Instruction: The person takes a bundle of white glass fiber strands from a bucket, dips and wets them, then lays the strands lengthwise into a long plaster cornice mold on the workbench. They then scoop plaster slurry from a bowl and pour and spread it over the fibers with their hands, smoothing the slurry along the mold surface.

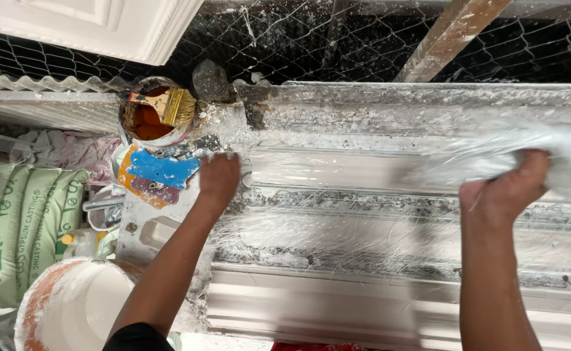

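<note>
A long grey mould [363, 214] lies across the bench. The left hand [218, 179] presses flat on its near end, fingers bent down, holding nothing. The right hand [503, 192] is closed on a bunch of white fibre [493, 153] and rests on the mould further along. Thin fibre threads already lie over the middle part. The right end looks bare, so I think the spreading is about half done. A tin [155, 114] with a brush [172, 105] sits close by.
</note>
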Available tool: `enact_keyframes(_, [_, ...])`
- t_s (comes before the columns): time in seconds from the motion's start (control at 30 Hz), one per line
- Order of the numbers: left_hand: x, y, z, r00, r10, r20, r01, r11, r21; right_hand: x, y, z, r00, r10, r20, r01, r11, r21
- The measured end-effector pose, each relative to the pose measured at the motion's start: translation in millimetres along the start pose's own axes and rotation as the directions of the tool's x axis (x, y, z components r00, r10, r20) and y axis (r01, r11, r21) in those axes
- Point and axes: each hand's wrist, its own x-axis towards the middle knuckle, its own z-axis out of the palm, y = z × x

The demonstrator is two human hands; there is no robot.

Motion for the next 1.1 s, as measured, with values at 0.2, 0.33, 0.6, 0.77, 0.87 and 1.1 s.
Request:
enact_keyframes(0.2, [-30.6,110.3,-22.9,0.98,-0.039,-0.195,-0.131,0.608,-0.783,-90.4,63.4,23.9,0.833,0.433,-0.344,-0.538,0.777,-0.326])
enact_keyframes(0.33, [-64.5,164.9,-24.3,0.984,0.104,0.143,0.095,0.366,-0.926,-115.2,80.6,29.9,0.953,0.164,0.254,-0.043,0.905,-0.424])
enact_keyframes(0.6, [-37.9,18.7,17.8,0.959,0.152,-0.24,-0.217,0.938,-0.271,-17.1,7.8,2.8,0.964,0.145,-0.222,-0.175,0.977,-0.122])
enact_keyframes(0.77, [-31.6,14.3,-7.8,0.982,-0.013,-0.189,0.061,0.966,0.25,-35.5,15.6,-7.2,0.968,0.157,-0.194,-0.18,0.978,-0.105])
enact_keyframes(0.87, [-41.1,82.1,-38.0,0.974,-0.191,-0.125,0.108,0.868,-0.484,-87.1,44.8,19.9,0.962,0.257,-0.097,-0.264,0.962,-0.069])
enact_keyframes(1.1, [-73.9,191.5,-28.0,0.925,-0.02,-0.38,-0.306,0.553,-0.775,-76.1,39.3,19.8,0.75,-0.294,0.593,0.611,0.652,-0.449])
